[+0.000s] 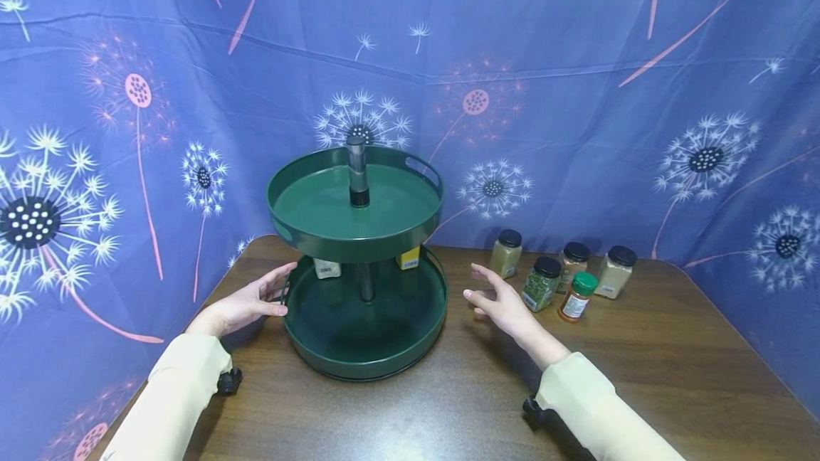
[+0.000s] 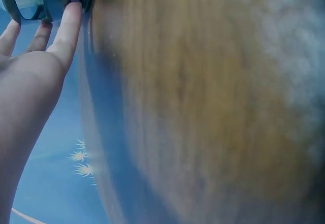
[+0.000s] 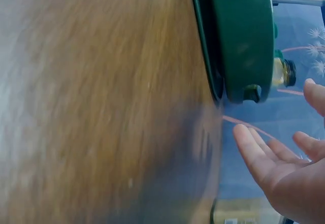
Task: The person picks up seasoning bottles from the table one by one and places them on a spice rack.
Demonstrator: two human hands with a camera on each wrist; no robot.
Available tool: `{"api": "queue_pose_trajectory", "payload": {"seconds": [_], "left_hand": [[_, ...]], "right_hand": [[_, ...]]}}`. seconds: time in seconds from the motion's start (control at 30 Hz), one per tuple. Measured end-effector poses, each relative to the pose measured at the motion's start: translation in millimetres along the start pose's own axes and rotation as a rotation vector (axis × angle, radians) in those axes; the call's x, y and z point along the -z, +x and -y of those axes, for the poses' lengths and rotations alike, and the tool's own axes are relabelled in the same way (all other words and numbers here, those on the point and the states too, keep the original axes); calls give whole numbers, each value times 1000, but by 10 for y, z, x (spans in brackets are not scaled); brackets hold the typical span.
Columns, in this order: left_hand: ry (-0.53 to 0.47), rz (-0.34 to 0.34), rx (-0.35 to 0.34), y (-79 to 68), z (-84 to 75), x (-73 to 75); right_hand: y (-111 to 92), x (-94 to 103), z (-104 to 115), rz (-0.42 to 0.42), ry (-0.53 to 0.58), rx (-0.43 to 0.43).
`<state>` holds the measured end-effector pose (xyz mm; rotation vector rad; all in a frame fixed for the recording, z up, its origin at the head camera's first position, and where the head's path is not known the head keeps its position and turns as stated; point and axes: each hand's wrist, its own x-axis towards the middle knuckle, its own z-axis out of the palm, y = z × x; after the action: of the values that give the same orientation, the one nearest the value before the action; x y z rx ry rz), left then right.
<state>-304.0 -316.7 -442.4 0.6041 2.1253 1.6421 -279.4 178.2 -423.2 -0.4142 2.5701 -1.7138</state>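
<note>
A green two-tier round tray stand stands on the table, its upper tray (image 1: 359, 249) above a wider-looking lower tray (image 1: 365, 363), joined by a dark central post (image 1: 357, 169). My left hand (image 1: 246, 302) is at the left rim of the lower tray, fingers extended, fingertips right at the edge; the left wrist view shows the same fingertips (image 2: 74, 11) against the rim. To the right of the stand my right hand (image 1: 506, 304) hovers apart from it, fingers loosely spread, holding nothing. On the lower tray are a pale jar (image 1: 327, 268) and a yellow container (image 1: 408, 258), their tops hidden by the upper tray.
Right of the stand are several spice jars: a tan one (image 1: 506, 255), a green-flaked one (image 1: 541, 284), a green-lidded red one (image 1: 577, 297) and a pale one (image 1: 616, 273). A dandelion-print blue cloth (image 1: 576, 126) hangs behind the wooden table (image 1: 673, 361).
</note>
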Motion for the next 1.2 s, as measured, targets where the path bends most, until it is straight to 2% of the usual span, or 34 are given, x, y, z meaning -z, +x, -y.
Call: {"api": "queue_pose_trajectory", "payload": {"seconds": [0.2,0.3,0.47,0.57,0.7,0.87,1.0,1.2], "left_hand": [[-18,11,-13,5,-6,-12],[-17,9,-2,2,8,-18],[-11,9,0,-7,6,-15],[0,11,0,-4,5,-5],[9,10,19,-11,-21,-6],[43,7,61,-44,-129,-42],[44,10,92,-64,-171,-57],[63,5,117,-81,-134,-35]], "right_hand": [[-61,133,-57,-56,-45,107],[-128,189,-8,-101,-127,185],[-258,285,205,-171,-225,272],[-319,346,318,-202,-249,277],[-290,448,187,-232,-273,271],[-231,576,-19,-256,-278,280],[-231,655,-53,-274,-276,283],[-268,767,-13,-307,-326,306]]}}
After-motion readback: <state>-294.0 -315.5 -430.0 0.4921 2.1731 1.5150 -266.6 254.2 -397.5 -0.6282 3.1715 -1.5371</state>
